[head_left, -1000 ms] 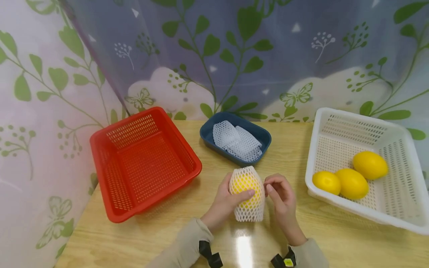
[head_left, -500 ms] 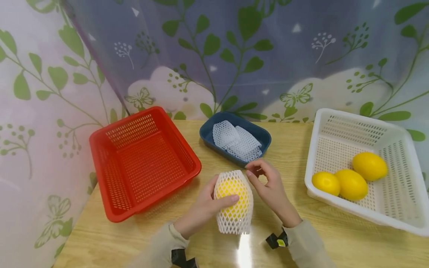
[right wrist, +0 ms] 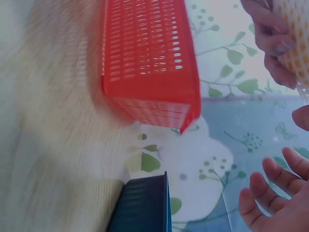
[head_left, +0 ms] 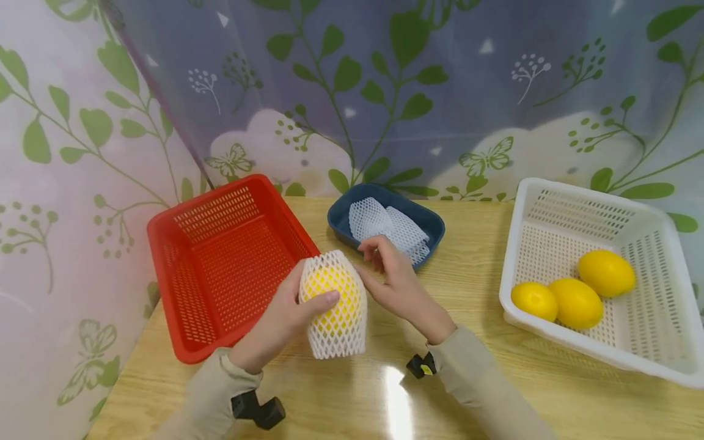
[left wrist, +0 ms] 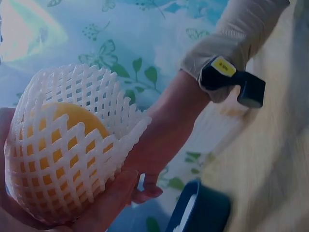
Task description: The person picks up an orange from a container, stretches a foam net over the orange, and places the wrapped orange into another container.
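Observation:
My left hand (head_left: 286,318) grips a yellow lemon-like fruit (head_left: 329,290) inside a white foam net sleeve (head_left: 338,342), its thumb across the near side. In the left wrist view the fruit (left wrist: 79,118) shows through the sleeve's open end. Beside the sleeve is my right hand (head_left: 398,284), its fingers loosely bent and holding nothing. The right wrist view shows these fingers (right wrist: 273,186) spread apart. Whether the right thumb touches the sleeve I cannot tell. Behind the right hand, a dark blue tray (head_left: 343,227) holds several folded foam nets (head_left: 370,221).
A red basket (head_left: 236,275) stands on the left, its near right rim close to the left hand. On the right, a white basket (head_left: 649,244) contains three bare yellow fruits (head_left: 574,302). A patterned curtain (head_left: 352,91) hangs behind the wooden table (head_left: 473,244).
My left hand has carried the netted fruit leftward to the red basket's edge. My right hand has followed it left and now overlaps the blue tray's front.

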`<state>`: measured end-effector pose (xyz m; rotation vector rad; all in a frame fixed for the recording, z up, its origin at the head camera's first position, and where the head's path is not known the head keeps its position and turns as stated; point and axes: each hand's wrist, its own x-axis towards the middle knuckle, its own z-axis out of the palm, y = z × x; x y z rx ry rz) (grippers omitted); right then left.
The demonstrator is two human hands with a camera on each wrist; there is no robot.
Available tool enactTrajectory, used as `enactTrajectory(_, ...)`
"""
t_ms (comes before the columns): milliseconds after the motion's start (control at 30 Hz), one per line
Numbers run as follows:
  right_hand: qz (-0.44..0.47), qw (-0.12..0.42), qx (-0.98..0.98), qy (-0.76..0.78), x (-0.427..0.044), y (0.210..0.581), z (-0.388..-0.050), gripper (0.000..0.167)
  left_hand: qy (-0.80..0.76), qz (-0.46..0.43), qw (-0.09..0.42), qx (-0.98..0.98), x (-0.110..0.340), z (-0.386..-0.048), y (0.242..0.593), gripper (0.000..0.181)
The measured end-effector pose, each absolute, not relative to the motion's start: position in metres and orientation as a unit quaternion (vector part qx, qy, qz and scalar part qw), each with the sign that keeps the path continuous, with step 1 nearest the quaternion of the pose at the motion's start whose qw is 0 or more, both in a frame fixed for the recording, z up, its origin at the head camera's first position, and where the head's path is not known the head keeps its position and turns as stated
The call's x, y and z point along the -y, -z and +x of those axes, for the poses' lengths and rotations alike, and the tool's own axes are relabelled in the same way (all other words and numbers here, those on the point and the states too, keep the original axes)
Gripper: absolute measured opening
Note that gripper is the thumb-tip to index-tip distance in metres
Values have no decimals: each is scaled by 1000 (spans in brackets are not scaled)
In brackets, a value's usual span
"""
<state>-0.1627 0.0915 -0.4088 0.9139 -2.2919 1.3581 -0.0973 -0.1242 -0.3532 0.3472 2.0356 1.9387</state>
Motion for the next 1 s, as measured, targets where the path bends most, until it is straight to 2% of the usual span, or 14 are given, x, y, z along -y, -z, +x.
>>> enactTrajectory(100,341,163,815,-439,-82,406,-173,29,-654,113,139,-735,136,-106,350,59)
enactTrajectory(333,373,149,836,-373,-61,401,-201,30,-630,56,138,-762,166,-127,348,61)
enactTrajectory(600,377,73,874,-296,-39,406,-229,38,-645,-5,127,-753,199,-159,345,68)
enactTrajectory(767,363,23,894,-261,-24,410,-237,40,-642,-34,118,-757,219,-175,344,65)
enactTrajectory(1000,358,9,909,-213,-9,413,-244,42,-623,-79,134,-766,250,-201,356,70)
